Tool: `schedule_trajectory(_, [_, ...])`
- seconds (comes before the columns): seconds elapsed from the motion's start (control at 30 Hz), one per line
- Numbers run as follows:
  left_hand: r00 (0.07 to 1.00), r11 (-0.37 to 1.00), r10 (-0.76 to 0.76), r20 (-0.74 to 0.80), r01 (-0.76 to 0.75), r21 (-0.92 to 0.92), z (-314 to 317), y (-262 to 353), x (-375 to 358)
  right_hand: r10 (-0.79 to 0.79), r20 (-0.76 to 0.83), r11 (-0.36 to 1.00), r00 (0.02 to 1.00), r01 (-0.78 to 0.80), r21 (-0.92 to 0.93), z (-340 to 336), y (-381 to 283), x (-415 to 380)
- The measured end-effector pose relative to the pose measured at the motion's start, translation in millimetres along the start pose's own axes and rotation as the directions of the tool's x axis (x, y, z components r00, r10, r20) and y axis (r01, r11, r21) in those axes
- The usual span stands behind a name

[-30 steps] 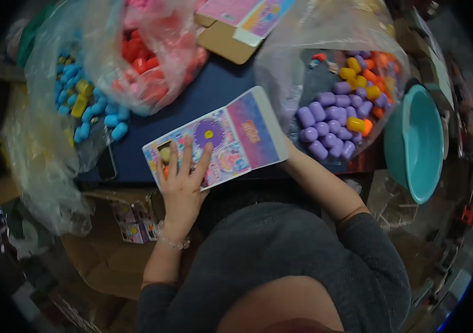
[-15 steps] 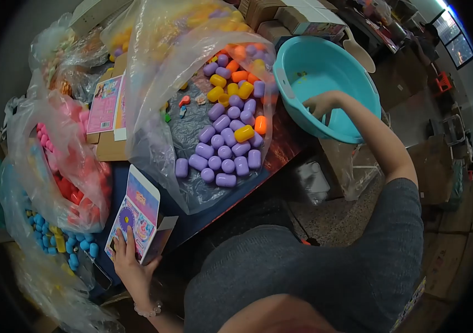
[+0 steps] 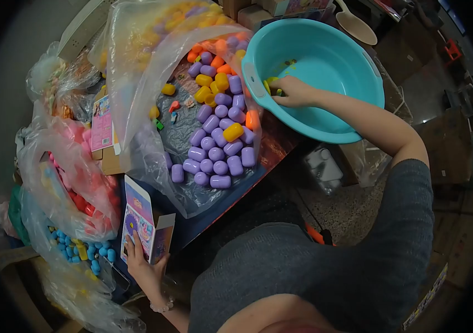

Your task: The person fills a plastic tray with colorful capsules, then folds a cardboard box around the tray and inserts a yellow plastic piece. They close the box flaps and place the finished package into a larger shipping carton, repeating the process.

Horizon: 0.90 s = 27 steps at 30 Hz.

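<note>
My left hand [image 3: 143,265] grips a printed cardboard box [image 3: 139,230], fingers on its front and thumb at the side. The box's flaps stand open at the top and side. Inside the large teal basin [image 3: 336,61], near its left wall, my right hand [image 3: 292,91] is closed on a small yellow-green piece [image 3: 270,84], whose exact kind I cannot make out. A few small yellow-green bits [image 3: 289,65] lie on the basin's bottom. Between my hands, a clear plastic bag [image 3: 136,150] lies open, with many purple capsules [image 3: 218,152] and some yellow and orange ones in it.
Several tiny toys, one a red piece [image 3: 175,105], lie inside the bag. Further left are bags of red capsules [image 3: 84,205] and blue ones [image 3: 75,248]. A pink printed box [image 3: 102,125] rests behind. A cream scoop [image 3: 357,28] lies behind the basin.
My right hand has moved to the basin's left side, and a yellow-green piece now shows at its fingers. The camera view has shifted. My left hand keeps its hold on the box.
</note>
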State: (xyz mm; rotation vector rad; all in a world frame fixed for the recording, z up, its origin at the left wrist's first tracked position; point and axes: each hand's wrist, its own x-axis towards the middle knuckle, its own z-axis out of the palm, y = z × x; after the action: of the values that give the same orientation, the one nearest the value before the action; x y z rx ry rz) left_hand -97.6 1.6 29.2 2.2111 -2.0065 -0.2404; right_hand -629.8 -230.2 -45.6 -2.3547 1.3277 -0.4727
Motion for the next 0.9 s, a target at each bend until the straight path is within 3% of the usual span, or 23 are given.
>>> schedule_trajectory(0.03, [1.0, 1.0, -0.022, -0.002, 0.022, 0.002, 1, 0, -1, -0.018, 0.012, 1.0, 1.0, 0.018, 0.006, -3, -6, 1])
schedule_trajectory(0.07, [1.0, 1.0, 0.007, -0.027, -0.007, 0.018, 4, -1, -1, 0.212, 0.013, 0.956, 0.977, -0.21, 0.203, -12, -16, 2])
schedule_trajectory(0.1, [0.998, 0.999, 0.031, -0.049, -0.03, 0.033, 6, -2, -3, 0.426, 0.069, 0.826, 0.902, -0.419, 0.378, -21, -25, 3])
schedule_trajectory(0.17, [0.997, 0.996, 0.036, -0.063, -0.031, 0.08, 10, -1, -6, 0.568, 0.065, 0.619, 0.82, -0.478, 0.623, -35, -30, 11])
schedule_trajectory(0.23, [0.999, 0.993, 0.012, -0.049, -0.006, 0.122, 13, 2, -8, 0.386, -0.083, 0.794, 0.919, -0.286, 0.536, -65, -49, 20])
schedule_trajectory(0.3, [0.996, 0.988, 0.029, -0.081, -0.016, 0.151, 17, 3, -12, 0.2, -0.181, 0.8, 0.963, -0.054, 0.598, -84, -130, 35])
schedule_trajectory(0.37, [0.993, 0.993, 0.015, -0.114, -0.002, 0.119, 25, 3, -17, 0.012, -0.022, 0.764, 1.0, 0.005, 0.646, -75, -201, 50])
schedule_trajectory(0.43, [0.994, 0.995, -0.007, -0.105, 0.017, 0.099, 25, 4, -18, -0.123, 0.109, 0.738, 0.986, 0.017, 0.675, -27, -248, 67])
schedule_trajectory(0.5, [0.995, 0.996, -0.026, -0.098, 0.035, 0.084, 23, 0, -18, -0.536, 0.086, 0.731, 0.84, 0.411, 0.544, 33, -297, 105])
schedule_trajectory(0.6, [0.996, 0.999, -0.017, -0.09, 0.021, 0.039, 17, -8, -16, -0.5, 0.155, 0.781, 0.852, 0.366, 0.507, 110, -339, 120])
schedule_trajectory(0.67, [0.998, 0.999, 0.04, -0.05, -0.039, 0.025, 11, -16, -12, -0.525, 0.192, 0.847, 0.829, 0.53, 0.029, 138, -351, 127])
schedule_trajectory(0.8, [0.993, 0.994, 0.112, -0.04, -0.112, 0.0, -1, -32, -2, -0.586, 0.07, 0.81, 0.807, 0.584, 0.054, 147, -356, 145])
schedule_trajectory(0.9, [0.987, 0.984, 0.162, 0.0, -0.162, -0.069, -17, -46, 11, -0.52, 0.271, 0.853, 0.81, 0.505, 0.13, 143, -362, 174])
